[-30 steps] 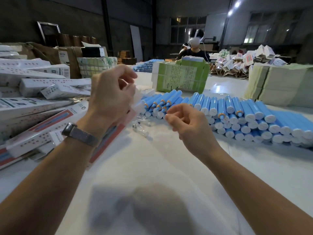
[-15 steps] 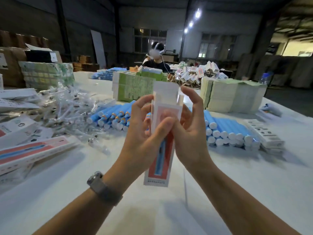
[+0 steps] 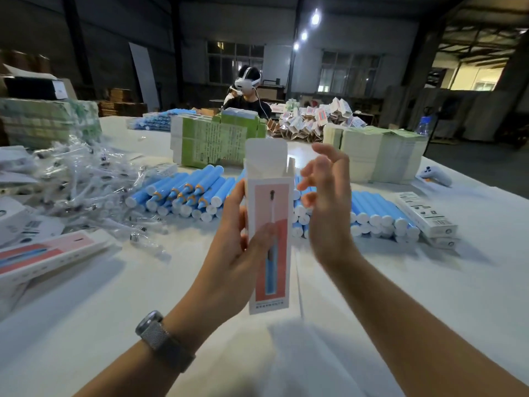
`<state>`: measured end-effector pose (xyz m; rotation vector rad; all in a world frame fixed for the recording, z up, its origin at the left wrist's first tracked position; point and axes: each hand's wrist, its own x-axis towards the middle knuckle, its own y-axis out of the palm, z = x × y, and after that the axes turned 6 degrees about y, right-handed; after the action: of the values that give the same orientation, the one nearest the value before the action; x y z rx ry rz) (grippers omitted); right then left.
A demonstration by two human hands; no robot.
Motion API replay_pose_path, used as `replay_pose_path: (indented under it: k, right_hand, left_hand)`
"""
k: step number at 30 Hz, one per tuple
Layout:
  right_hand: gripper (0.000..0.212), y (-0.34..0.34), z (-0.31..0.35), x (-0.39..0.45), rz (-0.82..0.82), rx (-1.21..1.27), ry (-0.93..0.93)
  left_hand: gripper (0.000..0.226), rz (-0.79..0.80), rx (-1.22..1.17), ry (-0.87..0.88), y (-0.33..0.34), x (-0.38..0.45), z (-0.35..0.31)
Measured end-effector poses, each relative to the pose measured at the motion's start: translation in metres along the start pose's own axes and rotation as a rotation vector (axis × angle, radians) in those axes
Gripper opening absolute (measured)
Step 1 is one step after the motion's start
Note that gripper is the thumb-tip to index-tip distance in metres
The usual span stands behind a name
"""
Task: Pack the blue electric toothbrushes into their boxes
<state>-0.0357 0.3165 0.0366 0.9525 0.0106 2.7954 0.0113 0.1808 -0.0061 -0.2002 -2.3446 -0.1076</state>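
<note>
My left hand [image 3: 234, 253] grips a tall, slim cardboard box [image 3: 270, 224] upright at frame centre, top flap open, thumb across its glossy pink-and-red front. My right hand [image 3: 326, 202] hovers just beside it, fingers [image 3: 329, 156] spread, blurred. Smooth blue toothbrushes [image 3: 183, 193] lie heaped on the white bench [image 3: 400, 296] behind.

Our left hand [image 3: 234, 259] gripping an upright toothbrush box [image 3: 270, 222] with its top flap open, our right hand [image 3: 326, 207] loose-fingered just beside it, blue toothbrushes [image 3: 378, 213] heaped mid-table [image 3: 372, 296] behind.

Bare table [image 3: 357, 282] near; toothbrush pile [image 3: 183, 193] beyond
</note>
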Motion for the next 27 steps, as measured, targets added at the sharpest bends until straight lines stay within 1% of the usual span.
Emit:
replay_pose_path:
  k: [1,2,3,4,5,6,8,10,13,15,16,17,20,21,22,24,27]
  right_hand:
    - [0.011,-0.009,-0.005,0.015,-0.070,-0.146,0.039]
    - [0.009,-0.019,-0.010,0.030,-0.095,-0.361,0.098]
    - [0.013,-0.028,-0.017,0.045,-0.059,-0.639,0.175]
    - [0.023,-0.035,-0.025,0.057,0.017,-0.921,0.256]
    - [0.032,-0.038,-0.033,0.066,0.102,-1.148,0.318]
    - [0.037,-0.039,-0.039,0.072,0.175,-1.306,0.352]
    - [0.036,-0.034,-0.049,0.078,0.261,-1.480,0.367]
    - [0.031,-0.029,-0.057,0.082,0.290,-1.559,0.371]
    - [0.024,-0.027,-0.058,0.087,0.321,-1.594,0.388]
    - [0.016,-0.028,-0.057,0.090,0.308,-1.564,0.389]
    - [0.017,-0.029,-0.057,0.092,0.301,-1.541,0.393]
    - [0.023,-0.030,-0.058,0.093,0.296,-1.515,0.402]
    - [0.053,-0.037,-0.059,0.095,0.307,-1.394,0.477]
    - [0.059,-0.039,-0.059,0.094,0.307,-1.348,0.509]
    - [0.061,-0.042,-0.059,0.094,0.298,-1.287,0.547]
    - [0.057,-0.048,-0.060,0.093,0.244,-1.088,0.631]
    - [0.055,-0.058,-0.059,0.091,0.087,-0.682,0.725]
  left_hand:
    - [0.051,-0.005,0.001,-0.005,-0.001,0.000,0.000]
    - [0.051,-0.004,-0.002,-0.008,0.000,0.000,0.000]
    - [0.051,0.001,-0.007,-0.009,0.000,-0.001,0.001]
    - [0.051,0.007,-0.011,-0.011,0.002,-0.002,0.001]
    - [0.051,0.014,-0.014,-0.013,0.003,-0.003,0.001]
    - [0.051,0.020,-0.013,-0.013,0.004,-0.004,0.001]
    - [0.050,0.020,-0.020,-0.011,0.004,-0.005,0.000]
    - [0.048,0.011,-0.037,-0.015,0.002,-0.004,-0.001]
    - [0.049,0.005,-0.042,-0.011,0.001,-0.003,-0.002]
    - [0.048,0.004,-0.030,-0.006,0.001,-0.003,-0.002]
    - [0.050,0.001,-0.029,-0.008,0.001,-0.002,-0.002]
    - [0.051,0.001,-0.029,-0.009,0.000,-0.002,-0.002]
    - [0.052,0.012,-0.035,-0.008,-0.001,-0.002,-0.003]
    - [0.053,0.017,-0.034,-0.006,-0.001,-0.001,-0.003]
    - [0.053,0.020,-0.031,-0.002,-0.002,-0.001,-0.004]
    - [0.054,0.029,-0.026,-0.004,-0.003,0.000,-0.004]
    - [0.054,0.045,-0.025,-0.038,-0.004,-0.001,-0.002]
